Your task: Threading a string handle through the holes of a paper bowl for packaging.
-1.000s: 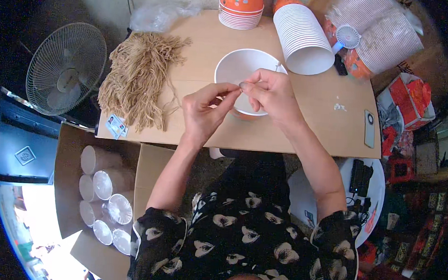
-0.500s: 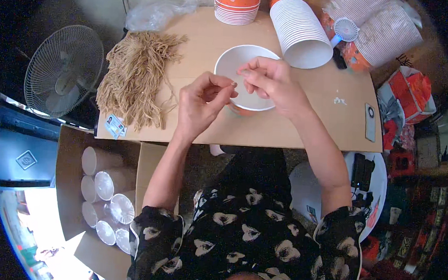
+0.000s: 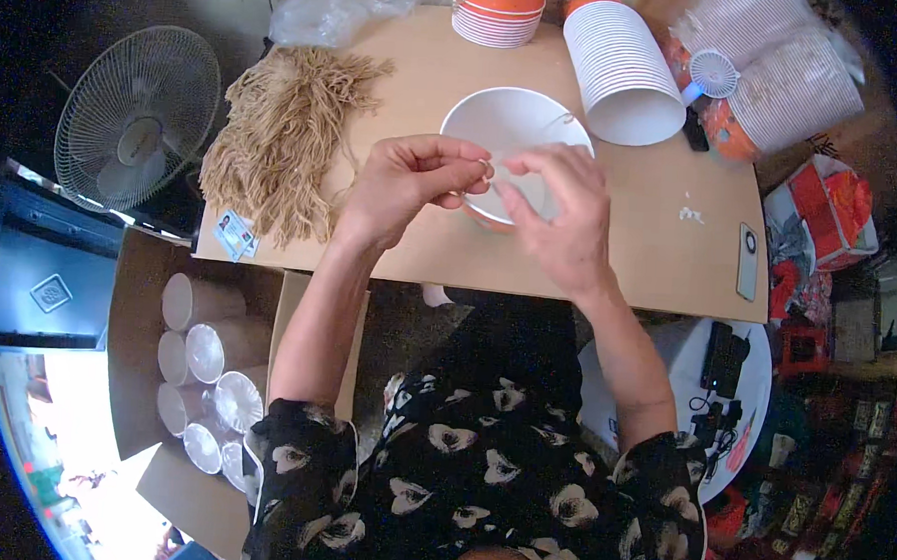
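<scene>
My left hand [image 3: 407, 188] is closed in a pinch above the near left rim of a large white paper bowl [image 3: 501, 112]. Something small and pale shows at its fingertips, too small to name. Just to the right, my right hand [image 3: 561, 215] hovers over the bowl's near right side, thumb and fingers apart, slightly blurred, with nothing visible in it. A thin brownish strand [image 3: 559, 118] lies by the bowl's far right rim. Left of the bowl, a heap of tan twisted cords [image 3: 285, 138] is spread over the cardboard-coloured tabletop [image 3: 407, 78].
Nested bowls [image 3: 623, 67] lie at the far right, near an orange bowl stack [image 3: 498, 12], wrapped bowls [image 3: 792, 95] and a small handheld fan [image 3: 714, 73]. A phone [image 3: 747, 261] and cards [image 3: 233, 234] rest near the edges. A carton [image 3: 139, 367] of wrapped cups stands lower left.
My right hand has dropped lower and its fingers have parted from a pinch. The left hand stays pinched, now turned more sideways. The strand at the bowl's rim has come into sight.
</scene>
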